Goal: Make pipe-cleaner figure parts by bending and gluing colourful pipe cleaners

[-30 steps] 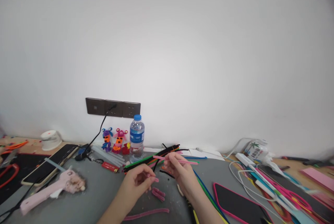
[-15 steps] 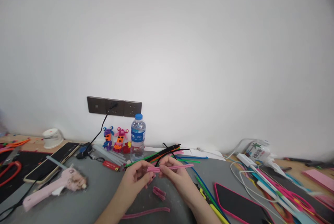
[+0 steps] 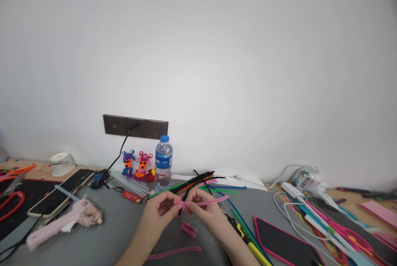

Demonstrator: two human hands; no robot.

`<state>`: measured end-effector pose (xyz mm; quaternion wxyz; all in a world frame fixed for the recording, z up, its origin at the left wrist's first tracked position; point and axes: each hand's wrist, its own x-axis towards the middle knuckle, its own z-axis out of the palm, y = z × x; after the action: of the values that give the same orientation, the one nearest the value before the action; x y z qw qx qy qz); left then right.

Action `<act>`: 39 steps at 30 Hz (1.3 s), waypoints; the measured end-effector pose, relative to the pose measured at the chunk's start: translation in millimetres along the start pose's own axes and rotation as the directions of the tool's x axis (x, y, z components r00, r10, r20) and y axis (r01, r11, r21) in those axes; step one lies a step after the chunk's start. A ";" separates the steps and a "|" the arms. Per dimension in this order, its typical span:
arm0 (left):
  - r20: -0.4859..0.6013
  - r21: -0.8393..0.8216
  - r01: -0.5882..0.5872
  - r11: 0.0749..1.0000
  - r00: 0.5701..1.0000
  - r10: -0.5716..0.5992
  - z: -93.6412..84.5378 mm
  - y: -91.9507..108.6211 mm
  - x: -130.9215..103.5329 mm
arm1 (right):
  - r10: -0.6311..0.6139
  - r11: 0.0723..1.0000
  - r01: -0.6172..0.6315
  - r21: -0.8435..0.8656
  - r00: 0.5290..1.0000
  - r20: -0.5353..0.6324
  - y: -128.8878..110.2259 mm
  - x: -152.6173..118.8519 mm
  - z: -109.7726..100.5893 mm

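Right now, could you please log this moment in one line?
left hand: pinching pink pipe cleaner | right hand: pinching same one | gray mat: folded pink bundle below hands

I hold the left forearm [image 3: 136, 241] and right forearm [image 3: 233, 238] angled inward from the bottom of my view, both bare. The left hand [image 3: 161, 208] and right hand [image 3: 203, 208] sit nearly fingertip to fingertip, fingers curled, each thumb pinching toward its index finger.

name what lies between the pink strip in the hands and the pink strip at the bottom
A small folded pink bundle lies between the held strip and the loose strip, in the head view.
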<state>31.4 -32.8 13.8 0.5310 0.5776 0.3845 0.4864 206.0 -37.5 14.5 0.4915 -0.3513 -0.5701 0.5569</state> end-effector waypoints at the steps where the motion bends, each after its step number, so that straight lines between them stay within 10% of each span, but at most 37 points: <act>1: -0.002 -0.007 0.000 1.000 1.000 0.000 0.1 -0.2 -0.1 | -0.002 1.000 0.002 0.001 1.000 0.006 0.5 0.1 0.3; 11: 0.005 -0.104 0.029 0.994 1.000 -0.029 -3.4 -5.5 1.0 | -0.042 0.998 0.041 -0.053 0.999 -0.029 -0.2 -0.3 6.4; 22: 0.134 -0.091 -0.082 0.993 0.987 0.094 -0.2 -7.6 -2.7 | 0.168 0.925 -0.147 0.350 0.985 -0.031 0.3 -2.4 6.9; 39: 0.079 -0.007 -0.006 1.000 0.997 0.006 1.3 5.0 -4.3 | 0.168 0.975 -0.166 0.144 0.986 0.003 0.8 -1.2 6.6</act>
<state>31.4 -38.0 18.1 0.5462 0.5959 0.3599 0.4659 199.9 -40.5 14.2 0.4697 -0.3641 -0.4946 0.6342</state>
